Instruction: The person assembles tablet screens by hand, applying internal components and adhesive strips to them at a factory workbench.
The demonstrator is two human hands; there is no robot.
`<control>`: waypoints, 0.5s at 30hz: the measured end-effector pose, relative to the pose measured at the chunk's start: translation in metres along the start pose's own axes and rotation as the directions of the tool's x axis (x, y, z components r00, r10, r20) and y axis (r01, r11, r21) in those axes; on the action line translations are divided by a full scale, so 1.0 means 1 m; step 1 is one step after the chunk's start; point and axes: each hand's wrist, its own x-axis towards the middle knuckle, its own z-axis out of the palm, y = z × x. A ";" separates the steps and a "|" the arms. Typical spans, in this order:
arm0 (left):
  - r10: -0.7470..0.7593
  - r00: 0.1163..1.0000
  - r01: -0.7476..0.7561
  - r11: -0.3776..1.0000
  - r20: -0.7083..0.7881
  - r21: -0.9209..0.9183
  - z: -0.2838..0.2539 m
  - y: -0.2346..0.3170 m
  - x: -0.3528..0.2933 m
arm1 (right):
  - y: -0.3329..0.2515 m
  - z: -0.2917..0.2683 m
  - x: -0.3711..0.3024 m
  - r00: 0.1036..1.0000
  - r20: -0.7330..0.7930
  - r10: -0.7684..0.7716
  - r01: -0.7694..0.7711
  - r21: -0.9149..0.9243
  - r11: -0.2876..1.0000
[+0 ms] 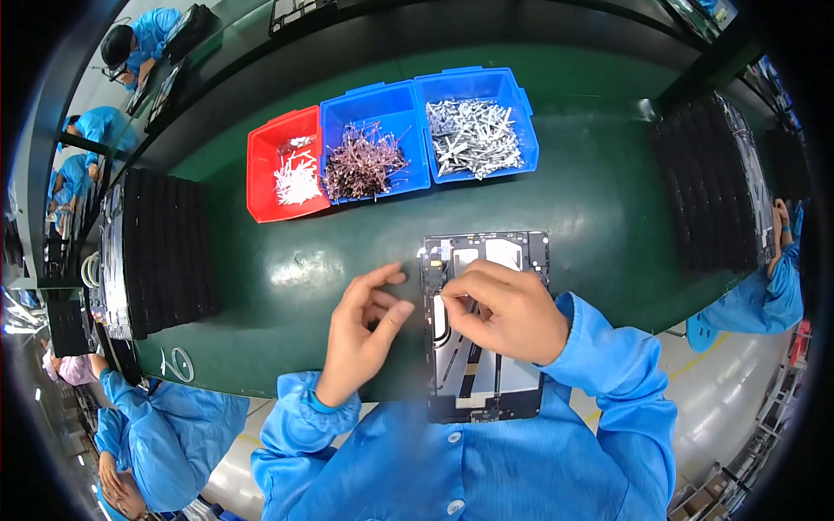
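Note:
An opened tablet [508, 378] lies on the green bench in front of me, its silver inner panel, dark frame and thin cables exposed. My right hand [512, 313] reaches over its upper part, thumb and forefinger pinched together near the left inner edge. Whatever sits between those fingertips is too small to make out. Beside the tablet's left edge, my left hand [365, 326] hovers with thumb and curved fingers apart, holding nothing. A white strip-like part [440, 317] shows along the tablet's left side, just below the right fingertips.
Beyond the tablet stand a red bin [261, 187] of white strips, a blue bin [373, 100] of brownish wire-like parts and another blue bin [469, 82] of silvery pieces. Black stacks [165, 252] rise at left and right. A white loop [180, 365] lies front left. Co-workers sit on both sides.

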 end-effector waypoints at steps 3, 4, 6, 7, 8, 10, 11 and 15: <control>-0.217 0.970 0.227 0.970 0.108 -0.089 -0.008 0.005 0.009 | 0.008 0.005 0.000 0.999 0.043 -0.016 0.019 -0.061 0.998; -0.262 0.955 0.280 0.952 0.140 -0.121 -0.008 0.006 0.012 | 0.009 0.007 0.002 0.997 0.064 -0.054 0.059 -0.086 0.995; -0.310 0.935 0.336 0.930 0.173 -0.151 -0.008 0.005 0.015 | 0.010 0.008 0.002 0.996 0.059 -0.074 0.080 -0.108 0.991; -0.313 0.934 0.339 0.929 0.171 -0.148 -0.007 0.004 0.017 | 0.011 0.009 0.002 0.994 0.054 -0.098 0.105 -0.133 0.986; -0.317 0.933 0.341 0.929 0.169 -0.146 -0.006 0.003 0.018 | 0.013 0.010 0.002 0.994 0.055 -0.097 0.103 -0.130 0.986; -0.323 0.931 0.347 0.927 0.168 -0.141 -0.005 0.004 0.020 | 0.016 0.012 0.001 0.990 0.049 -0.132 0.138 -0.180 0.974; -0.326 0.930 0.350 0.927 0.168 -0.137 -0.005 0.005 0.021 | 0.017 0.012 0.000 0.991 0.047 -0.127 0.133 -0.181 0.974; -0.335 0.926 0.356 0.928 0.174 -0.107 -0.005 0.004 0.022 | 0.016 0.012 0.000 0.984 0.080 -0.162 0.177 -0.256 0.950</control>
